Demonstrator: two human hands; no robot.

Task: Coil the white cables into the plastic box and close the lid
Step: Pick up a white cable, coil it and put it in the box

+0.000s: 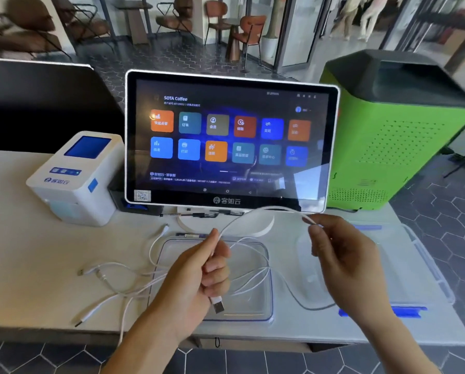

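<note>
My left hand (199, 273) grips a white cable (255, 211) near its USB plug (218, 306), which hangs below my fist. The cable arcs up to my right hand (342, 255), which pinches it between thumb and fingers. Both hands hover above the clear plastic box (266, 317), which sits open on the table with cable loops lying in it. More white cables (112, 295) sprawl on the table left of the box. The clear lid (425, 255) with blue clips lies to the right of the box.
A touchscreen terminal (228, 141) stands right behind the box. A white receipt printer (77, 179) sits at the left. A green bin (395, 136) stands beyond the table's right end. The table's front edge (64, 333) runs close below the cables.
</note>
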